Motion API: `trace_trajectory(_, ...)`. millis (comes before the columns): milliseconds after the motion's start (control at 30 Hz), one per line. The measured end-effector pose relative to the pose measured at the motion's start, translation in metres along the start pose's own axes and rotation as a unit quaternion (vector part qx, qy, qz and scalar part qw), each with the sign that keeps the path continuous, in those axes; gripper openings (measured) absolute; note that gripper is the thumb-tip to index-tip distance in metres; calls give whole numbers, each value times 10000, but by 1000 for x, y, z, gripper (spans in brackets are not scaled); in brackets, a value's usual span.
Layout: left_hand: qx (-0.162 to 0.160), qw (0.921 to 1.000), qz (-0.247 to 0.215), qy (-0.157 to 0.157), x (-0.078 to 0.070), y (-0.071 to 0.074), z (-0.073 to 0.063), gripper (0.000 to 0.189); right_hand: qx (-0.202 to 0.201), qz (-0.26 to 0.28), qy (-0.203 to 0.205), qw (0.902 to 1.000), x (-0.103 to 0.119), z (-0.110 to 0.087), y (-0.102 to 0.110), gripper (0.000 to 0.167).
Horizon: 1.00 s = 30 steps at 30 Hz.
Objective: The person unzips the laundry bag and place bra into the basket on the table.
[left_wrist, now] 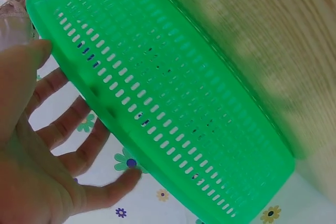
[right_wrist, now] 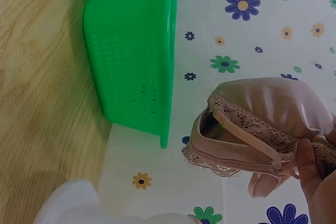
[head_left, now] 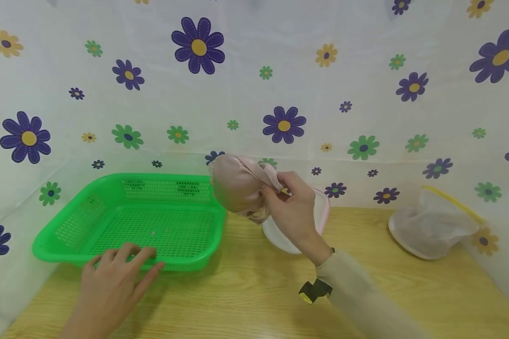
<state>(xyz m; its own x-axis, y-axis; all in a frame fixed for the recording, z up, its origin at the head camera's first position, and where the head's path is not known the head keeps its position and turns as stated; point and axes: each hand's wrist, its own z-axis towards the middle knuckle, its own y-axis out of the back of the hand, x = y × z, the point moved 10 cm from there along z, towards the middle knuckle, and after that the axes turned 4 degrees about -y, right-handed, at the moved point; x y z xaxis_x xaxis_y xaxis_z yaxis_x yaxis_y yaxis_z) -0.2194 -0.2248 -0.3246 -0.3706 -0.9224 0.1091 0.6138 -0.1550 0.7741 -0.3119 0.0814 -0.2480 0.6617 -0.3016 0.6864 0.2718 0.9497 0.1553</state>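
Observation:
My right hand [head_left: 290, 212] pinches a pinkish-beige bra [head_left: 239, 183] and holds it up in the air, right of the green basket. Lace trim and a thin strap show on the bra [right_wrist: 262, 114] in the right wrist view, where my right thumb and fingers [right_wrist: 310, 166] press its edge. My left hand [head_left: 114, 278] rests at the near rim of the green plastic basket [head_left: 38, 247], fingers loosely bent over the edge. From the left wrist, the thumb and fingertips of my left hand [left_wrist: 47, 119] meet the basket's rim, partly hidden by it.
Behind my right hand lies a white mesh bag with pink edging [head_left: 324, 214], partly covered. Another white mesh bag with a yellow edge [head_left: 434, 226] sits at the right on the wooden table [head_left: 246, 301]. A flower-print sheet [head_left: 246, 99] hangs behind everything.

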Motion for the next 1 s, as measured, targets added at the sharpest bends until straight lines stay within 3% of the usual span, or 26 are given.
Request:
trace_trajectory(367,-73,9996,-117,-229,1,-1,1,37,604,508,83,9968,4,-6,-56,13)
trace_trajectory(500,-109,9995,-114,-281,0,-2,1,45,773,381,118,9962,0,-9,-71,12)
trace_trajectory(733,-9,9994,-253,-242,4,-4,1,29,1091,111,102,9939,-10,-12,-92,12)
trace_trajectory(1000,207,9993,-202,-218,7,-7,2,28,1757,-519,11,9831,-29,-23,-112,7)
